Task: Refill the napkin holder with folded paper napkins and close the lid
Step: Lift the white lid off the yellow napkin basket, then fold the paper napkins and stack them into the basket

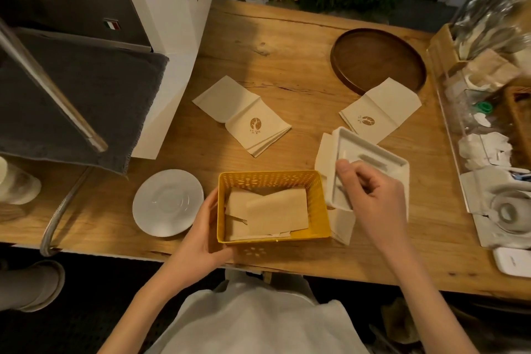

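A yellow perforated napkin holder (317,204) stands near the table's front edge with a few beige napkins (275,213) lying loosely inside. My left hand (201,236) grips its left wall and front corner. Just right of it, my right hand (373,195) holds the white lid (373,152) by its near edge, tilted, inner side up, beside the holder. Two stacks of folded napkins with a brown logo lie further back: the left stack (244,115) and the right stack (379,109).
A white saucer (168,201) sits left of the holder. A round dark wooden tray (376,57) is at the back right. A coffee machine (86,37) with a grey towel fills the left. Clear organisers with supplies (488,123) line the right edge.
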Demonstrator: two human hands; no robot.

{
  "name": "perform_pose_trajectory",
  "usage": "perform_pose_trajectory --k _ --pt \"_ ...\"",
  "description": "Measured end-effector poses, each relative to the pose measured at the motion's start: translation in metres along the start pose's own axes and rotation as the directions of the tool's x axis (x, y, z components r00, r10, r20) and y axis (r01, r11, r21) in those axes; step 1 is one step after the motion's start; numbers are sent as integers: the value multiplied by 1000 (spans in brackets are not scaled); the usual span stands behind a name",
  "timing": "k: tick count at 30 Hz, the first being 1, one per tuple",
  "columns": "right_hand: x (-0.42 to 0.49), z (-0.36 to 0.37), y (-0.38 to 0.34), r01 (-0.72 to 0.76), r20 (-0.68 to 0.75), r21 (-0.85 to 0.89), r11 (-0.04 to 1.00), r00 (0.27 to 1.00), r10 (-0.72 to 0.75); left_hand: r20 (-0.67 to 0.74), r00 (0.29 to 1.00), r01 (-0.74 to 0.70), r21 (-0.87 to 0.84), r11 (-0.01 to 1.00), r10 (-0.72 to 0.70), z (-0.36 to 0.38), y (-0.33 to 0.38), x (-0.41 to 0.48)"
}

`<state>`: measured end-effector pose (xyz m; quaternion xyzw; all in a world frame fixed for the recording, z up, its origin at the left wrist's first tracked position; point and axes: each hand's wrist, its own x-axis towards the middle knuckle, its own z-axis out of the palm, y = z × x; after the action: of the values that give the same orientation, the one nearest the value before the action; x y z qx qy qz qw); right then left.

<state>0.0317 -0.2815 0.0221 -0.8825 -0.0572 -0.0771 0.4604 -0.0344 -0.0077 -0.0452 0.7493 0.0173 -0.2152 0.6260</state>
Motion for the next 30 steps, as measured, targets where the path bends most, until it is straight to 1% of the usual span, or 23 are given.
perform_pose_trajectory --k 3,5,7,9,11,13,17,22,24,28,30 --pt "-2 -20 24 -65 -48 -88 994 997 61 -53 998 32 -69 997 -35 4 7 -14" --pt "-6 -31 41 -116 -68 -153 981 992 107 -108 994 11 -91 996 -20 7 14 -21" --pt "-10 -39 59 -154 -87 -250 956 987 136 -200 980 -25 -118 993 0 12 23 -24" --pt "-15 -44 77 -209 -92 -339 917 978 189 -353 935 -60 -106 993 19 17 30 -24" --pt "-20 -47 92 -250 -93 -433 866 968 233 -495 868 -71 -27 997 49 21 39 -20" --pt "-26 -48 103 -286 -110 -499 818 957 268 -569 819 -69 35 997 76 24 46 -15" --pt "-36 -49 118 -355 -132 -546 759 931 341 -611 777 -89 128 988 149 30 56 3" --pt "-44 -51 129 -474 -210 -531 702 876 433 -645 744 -61 198 978 177 37 59 20" --pt "-44 -52 130 -489 -230 -508 709 870 435 -649 738 -50 225 973 188 37 58 22" --pt "-40 -50 133 -448 -224 -430 784 894 388 -651 735 -41 235 971 189 36 59 23" --pt "-38 -49 135 -445 -233 -423 789 895 380 -657 730 -45 231 972 190 35 59 23"
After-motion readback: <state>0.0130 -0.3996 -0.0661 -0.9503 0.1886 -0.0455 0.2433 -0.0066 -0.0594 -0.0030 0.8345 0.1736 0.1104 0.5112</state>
